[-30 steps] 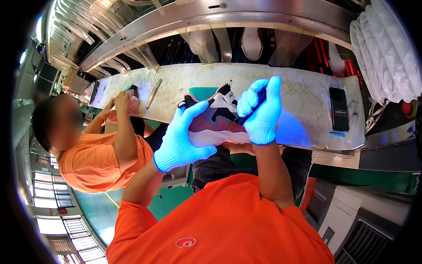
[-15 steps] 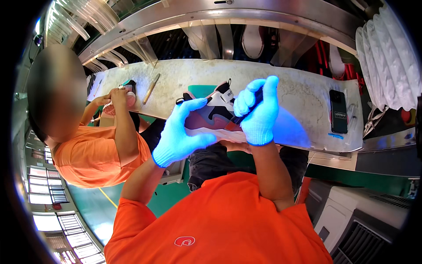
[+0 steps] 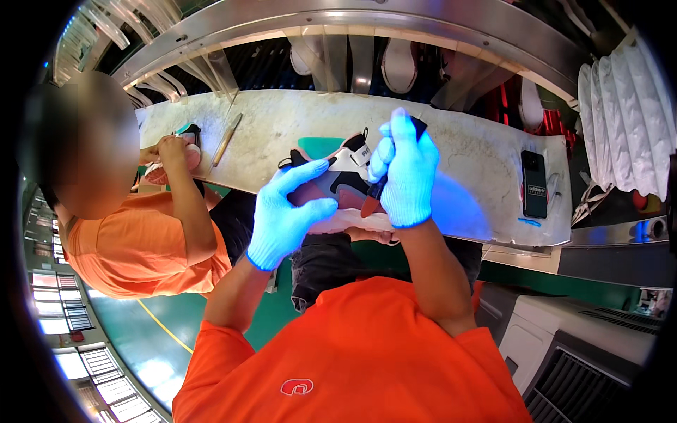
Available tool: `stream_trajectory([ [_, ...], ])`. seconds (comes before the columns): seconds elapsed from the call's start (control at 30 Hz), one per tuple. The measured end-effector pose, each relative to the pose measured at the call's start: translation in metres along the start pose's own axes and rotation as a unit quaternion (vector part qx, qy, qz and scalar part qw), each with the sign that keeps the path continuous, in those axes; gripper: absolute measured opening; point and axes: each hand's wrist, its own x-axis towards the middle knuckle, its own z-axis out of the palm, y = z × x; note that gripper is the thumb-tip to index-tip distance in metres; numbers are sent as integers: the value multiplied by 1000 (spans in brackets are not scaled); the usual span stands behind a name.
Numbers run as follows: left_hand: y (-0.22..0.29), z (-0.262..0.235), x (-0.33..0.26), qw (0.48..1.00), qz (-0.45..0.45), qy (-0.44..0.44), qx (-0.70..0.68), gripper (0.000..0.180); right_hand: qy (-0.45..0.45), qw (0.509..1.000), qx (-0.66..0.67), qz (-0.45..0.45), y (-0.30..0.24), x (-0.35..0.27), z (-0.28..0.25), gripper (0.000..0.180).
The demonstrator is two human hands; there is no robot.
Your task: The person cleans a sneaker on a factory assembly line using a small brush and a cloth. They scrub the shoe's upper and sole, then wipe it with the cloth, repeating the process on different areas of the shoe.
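A shoe (image 3: 345,181) in dark grey, white and pinkish-mauve, with black pull loops, lies on its side in front of me at the table's near edge. My left hand (image 3: 285,215), in a blue-lit knit glove, grips one end of it, the thumb below and the fingers over the top. In my gloved right hand (image 3: 405,173) is a dark-handled tool (image 3: 419,128); the fist covers most of its handle. Its flat reddish-brown tip (image 3: 369,206) rests against or just over the shoe's lower side. White material (image 3: 352,221) shows along the shoe's near edge.
A green pad (image 3: 319,146) lies behind the shoe on the worn white table (image 3: 282,116). A wooden-handled tool (image 3: 226,139) is at the left, a black phone (image 3: 534,185) at the right. Beside me a person in orange (image 3: 151,247) handles another shoe. A metal rail (image 3: 338,20) spans the back.
My right fist has turned more upright, and the tool's tip and handle end show more clearly. My left hand keeps its grip on the shoe. The whole view has shifted slightly.
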Motion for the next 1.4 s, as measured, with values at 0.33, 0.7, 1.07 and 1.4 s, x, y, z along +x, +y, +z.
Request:
stream_trajectory([
  [0.33,-66,-20,71,994,-18,-43,94,68,120,991,-50,23,-28,16,-162,36],
  [0.7,94,69,68,908,242,-269,210,75,53,939,-341,-6,-16,16,-170,30],
  [1.07,-92,-27,53,924,288,-63,242,64,-87,841,-533,4,-75,2,-100,34],
  [1.4,0,-12,47,900,98,-249,345,120,-67,849,-523,38,-68,5,-100,38],
])
